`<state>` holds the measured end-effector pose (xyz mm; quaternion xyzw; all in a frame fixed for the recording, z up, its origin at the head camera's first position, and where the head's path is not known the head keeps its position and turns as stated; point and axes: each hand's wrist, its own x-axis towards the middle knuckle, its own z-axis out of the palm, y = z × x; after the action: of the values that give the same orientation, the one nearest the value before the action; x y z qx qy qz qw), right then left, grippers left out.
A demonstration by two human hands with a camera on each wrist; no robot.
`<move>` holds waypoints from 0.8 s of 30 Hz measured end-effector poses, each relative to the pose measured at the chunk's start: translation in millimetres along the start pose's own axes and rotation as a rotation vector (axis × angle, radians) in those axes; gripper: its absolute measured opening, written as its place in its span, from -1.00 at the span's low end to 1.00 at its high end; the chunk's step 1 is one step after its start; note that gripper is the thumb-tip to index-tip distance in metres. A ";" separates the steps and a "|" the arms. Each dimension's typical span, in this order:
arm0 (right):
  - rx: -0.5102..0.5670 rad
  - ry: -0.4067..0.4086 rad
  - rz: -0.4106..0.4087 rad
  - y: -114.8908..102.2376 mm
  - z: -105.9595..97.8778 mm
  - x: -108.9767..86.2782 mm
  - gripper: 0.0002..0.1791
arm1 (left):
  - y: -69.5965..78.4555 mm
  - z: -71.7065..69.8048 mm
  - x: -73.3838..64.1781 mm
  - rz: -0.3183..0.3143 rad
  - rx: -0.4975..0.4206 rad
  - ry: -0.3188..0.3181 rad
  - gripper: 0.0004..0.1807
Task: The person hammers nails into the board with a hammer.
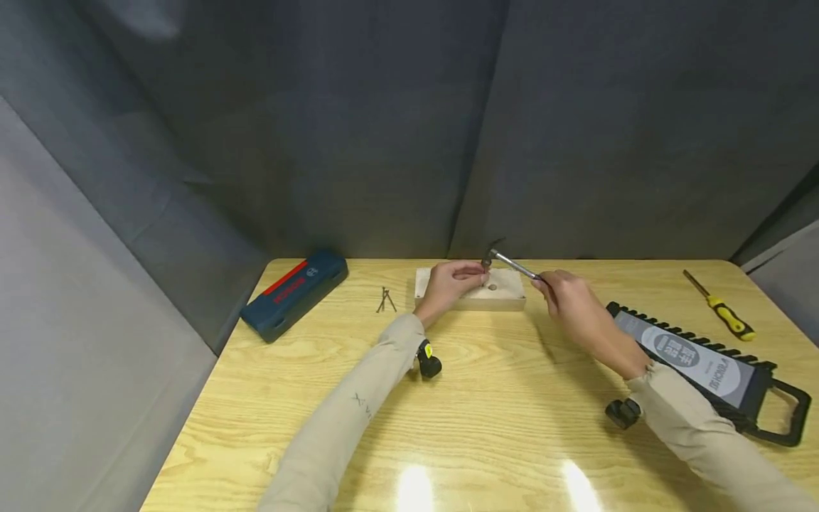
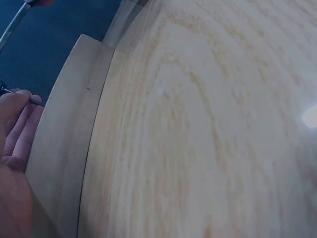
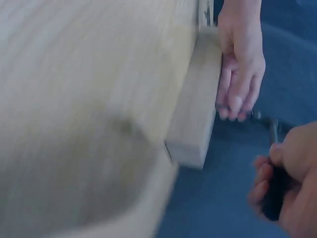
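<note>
A pale wooden block [image 1: 499, 304] lies near the table's back edge, with a round hole in its top. My left hand [image 1: 448, 286] is over the block and pinches a nail [image 2: 35, 102] between thumb and fingers, its point at the block's top face. My right hand [image 1: 571, 304] grips the dark handle of a claw hammer [image 1: 515, 265]. The hammer's head is right at the nail's head, close above the left fingertips. In the right wrist view, the hammer [image 3: 274, 130] points towards the nail [image 3: 224, 107] and the left hand [image 3: 241, 72].
Several loose nails [image 1: 385, 300] lie left of the block. Further left is a blue Bosch case [image 1: 294, 293]. On the right lie a black wrench-set rack [image 1: 691, 359] with a handle and a yellow-and-black screwdriver [image 1: 729, 316]. A dark curtain [image 1: 358, 142] hangs behind the table.
</note>
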<state>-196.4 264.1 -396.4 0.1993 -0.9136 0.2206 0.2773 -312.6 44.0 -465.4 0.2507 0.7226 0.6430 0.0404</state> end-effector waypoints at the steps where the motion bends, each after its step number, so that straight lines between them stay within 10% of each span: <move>1: -0.013 -0.002 -0.009 0.8 0.3 -1.5 -0.90 | -0.4 0.4 -0.1 0.002 0.004 -0.005 -0.75; 7: 0.016 0.123 -0.049 2.1 -2.6 0.4 -0.93 | -5.1 -1.2 -2.6 0.007 0.003 -0.009 -0.77; 24: 0.035 -0.046 0.014 16.6 -7.2 -5.9 -0.88 | -1.6 8.5 7.8 0.004 -0.015 -0.003 -0.75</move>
<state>-196.9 282.9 -399.4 0.2029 -0.9171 0.2340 0.2509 -316.7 54.8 -466.2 0.2528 0.7172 0.6481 0.0421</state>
